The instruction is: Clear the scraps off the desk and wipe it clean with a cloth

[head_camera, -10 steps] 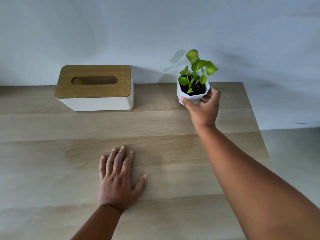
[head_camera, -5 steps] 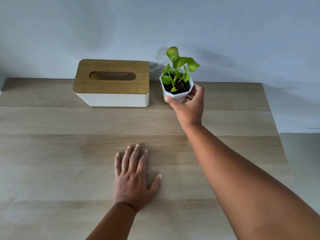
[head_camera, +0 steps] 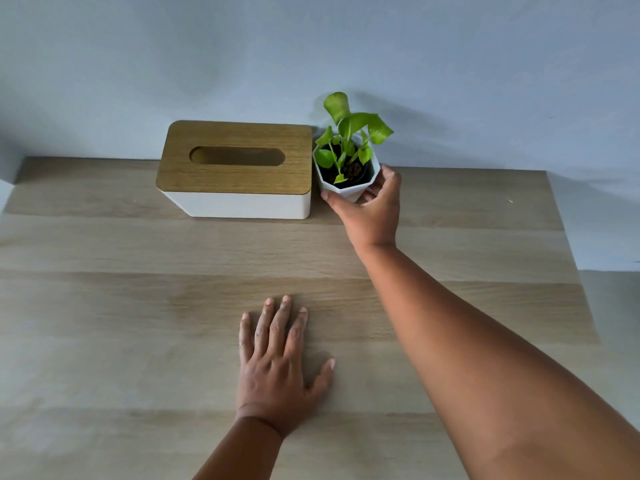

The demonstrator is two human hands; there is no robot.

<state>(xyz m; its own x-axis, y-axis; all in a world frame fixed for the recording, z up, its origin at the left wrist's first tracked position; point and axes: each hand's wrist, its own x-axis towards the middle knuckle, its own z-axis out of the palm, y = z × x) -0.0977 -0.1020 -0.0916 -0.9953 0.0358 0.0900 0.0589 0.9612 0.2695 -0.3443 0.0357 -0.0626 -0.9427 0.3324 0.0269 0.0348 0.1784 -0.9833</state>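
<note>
Leftward since a moment ago, your right hand (head_camera: 372,216) has carried the plant pot (head_camera: 346,174), fingers wrapped around it, beside the tissue box (head_camera: 235,174). Left hand (head_camera: 277,368) lies flat on the desk (head_camera: 104,306). No scraps or cloth visible; release next.

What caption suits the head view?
Right hand sets white plant pot beside tissue box; left hand flat on desk.

white pot (head_camera: 346,192), green leaves (head_camera: 360,123), wood-grain desk (head_camera: 138,306)

wall (head_camera: 346,46): plain pale blue-grey, soft shadows | table (head_camera: 104,306): light wood planks, against wall | floor (head_camera: 616,306): grey, right
</note>
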